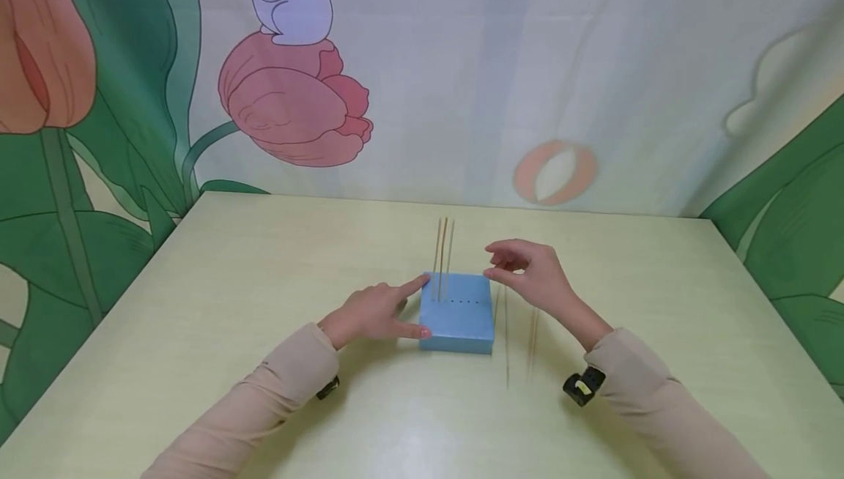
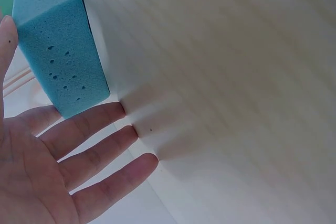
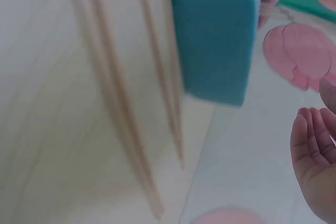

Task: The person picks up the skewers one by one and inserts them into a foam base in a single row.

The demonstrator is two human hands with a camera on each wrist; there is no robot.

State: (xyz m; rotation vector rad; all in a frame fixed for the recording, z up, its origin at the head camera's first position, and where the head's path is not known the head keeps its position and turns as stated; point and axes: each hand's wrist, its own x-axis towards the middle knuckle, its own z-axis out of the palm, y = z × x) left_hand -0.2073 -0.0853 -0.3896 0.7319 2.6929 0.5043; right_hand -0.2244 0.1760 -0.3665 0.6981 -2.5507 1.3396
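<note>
A light blue foam block (image 1: 461,318) lies on the table, with three thin wooden sticks (image 1: 442,252) standing upright near its left side. A row of small dark holes runs rightward from them across its top. My left hand (image 1: 379,310) touches the block's left side, index finger at the far corner and thumb at the near one; its other fingers extend straight in the left wrist view. Above the block's right side is my right hand (image 1: 530,270), thumb and index finger apart, nothing visible between them. Several loose sticks (image 3: 121,98) lie right of the block.
The pale wooden table (image 1: 264,259) reaches back to a printed curtain (image 1: 448,98) with flowers and leaves. A black device (image 1: 584,386) is on the right wrist, and another (image 1: 327,388) shows at the left sleeve.
</note>
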